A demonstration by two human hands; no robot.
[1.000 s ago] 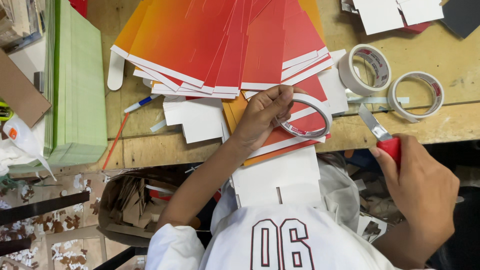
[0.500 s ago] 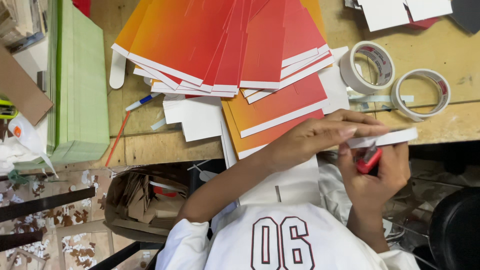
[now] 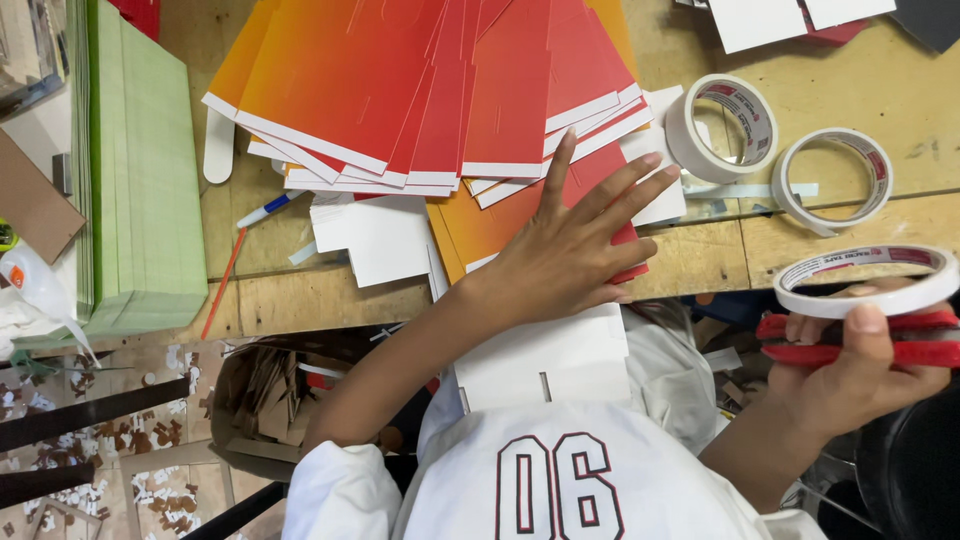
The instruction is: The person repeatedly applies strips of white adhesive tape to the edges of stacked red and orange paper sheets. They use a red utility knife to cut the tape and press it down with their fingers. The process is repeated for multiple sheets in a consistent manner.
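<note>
the left hand lies flat with its fingers spread wide on an orange-to-red card sheet near the front edge of the wooden workbench, palm down and pressing the sheet onto the white card pieces under it; the right hand is off the bench at the right, curled closed around the red handles of a pair of scissors, with a roll of white tape resting on top of the handles against the thumb, so that hand grips both at once; behind the left hand a wide fan of orange and red card sheets overlaps toward the back of the bench, each with a white strip along its near edge; two more rolls of white tape lie on the bench to the right, one tape roll just beside the fan and the other tape roll near it, with a loose strip of tape between them; at the left a tall stack of pale green sheets stands along the bench, and near it lie a white-and-blue pen and a thin orange stick; below the bench edge a cardboard bin of scraps sits on the floor, and a white folded card piece rests in the person's lap above the white jersey
</note>
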